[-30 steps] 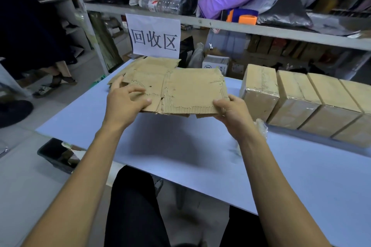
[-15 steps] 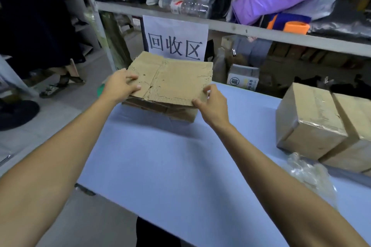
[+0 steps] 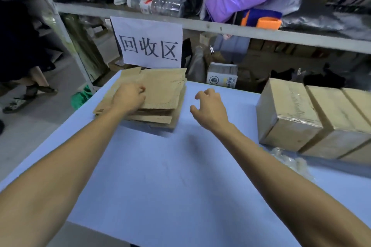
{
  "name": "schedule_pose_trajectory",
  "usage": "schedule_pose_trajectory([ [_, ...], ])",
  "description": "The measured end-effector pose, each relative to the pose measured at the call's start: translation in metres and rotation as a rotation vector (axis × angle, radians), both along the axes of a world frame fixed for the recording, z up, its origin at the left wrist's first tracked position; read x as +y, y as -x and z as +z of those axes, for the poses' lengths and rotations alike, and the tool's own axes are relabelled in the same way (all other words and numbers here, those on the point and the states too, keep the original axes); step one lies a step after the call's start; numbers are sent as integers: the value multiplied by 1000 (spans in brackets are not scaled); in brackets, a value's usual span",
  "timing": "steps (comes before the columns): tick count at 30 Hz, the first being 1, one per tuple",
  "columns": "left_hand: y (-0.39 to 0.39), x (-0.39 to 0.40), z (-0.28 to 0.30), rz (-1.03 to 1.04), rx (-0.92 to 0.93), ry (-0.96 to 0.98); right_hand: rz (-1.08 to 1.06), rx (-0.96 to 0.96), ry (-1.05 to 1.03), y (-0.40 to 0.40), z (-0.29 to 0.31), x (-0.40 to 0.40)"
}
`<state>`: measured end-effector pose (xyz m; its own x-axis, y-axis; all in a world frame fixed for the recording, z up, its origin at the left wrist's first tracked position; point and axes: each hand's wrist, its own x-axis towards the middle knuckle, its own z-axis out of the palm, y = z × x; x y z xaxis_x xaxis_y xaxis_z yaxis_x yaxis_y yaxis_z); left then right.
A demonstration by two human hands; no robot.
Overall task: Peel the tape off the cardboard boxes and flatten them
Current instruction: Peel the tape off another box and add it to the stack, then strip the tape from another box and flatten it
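A stack of flattened brown cardboard point(image 3: 164, 90) lies at the far left corner of the blue table point(image 3: 160, 176), below a white paper sign point(image 3: 148, 44). My left hand point(image 3: 128, 98) rests on top of the stack with its fingers bent, gripping nothing. To the right of the stack, my right hand point(image 3: 210, 106) hovers just above the table with loosely curled fingers and holds nothing. Sealed, taped cardboard boxes point(image 3: 287, 114) stand in a row at the right edge of the table.
A crumpled wad of clear tape point(image 3: 289, 160) lies in front of the sealed boxes. A grey shelf rail point(image 3: 241, 32) runs behind the table, loaded with bags and a bottle. A person's sandalled feet point(image 3: 22, 98) are on the floor at left.
The flattened cardboard went from my two hands onto the stack. My right hand let go and drew back to the right; my left hand stays on top.
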<state>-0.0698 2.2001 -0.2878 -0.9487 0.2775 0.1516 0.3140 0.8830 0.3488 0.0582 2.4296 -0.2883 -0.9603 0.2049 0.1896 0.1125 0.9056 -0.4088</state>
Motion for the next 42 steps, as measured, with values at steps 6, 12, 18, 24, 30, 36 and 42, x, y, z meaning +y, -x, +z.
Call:
schedule_pose_trajectory([
  [6,-78,149,35,-313,-148,-223,-197,165,-184,-79,55,98],
  [12,-168,271,37,-655,-310,-145,-333,-147,-210,-148,54,190],
  [18,-197,310,22,-566,-222,-113,-237,-173,-367,-161,24,203],
  [24,-199,297,20,-433,-147,-256,-164,-4,-272,-165,27,201],
  [30,-202,251,48,-393,-37,-436,-52,428,-87,-170,41,170],
  [36,-238,176,71,-383,86,-660,76,663,163,-183,62,121],
  [42,-307,115,56,-304,98,-781,151,656,413,-235,42,68],
])
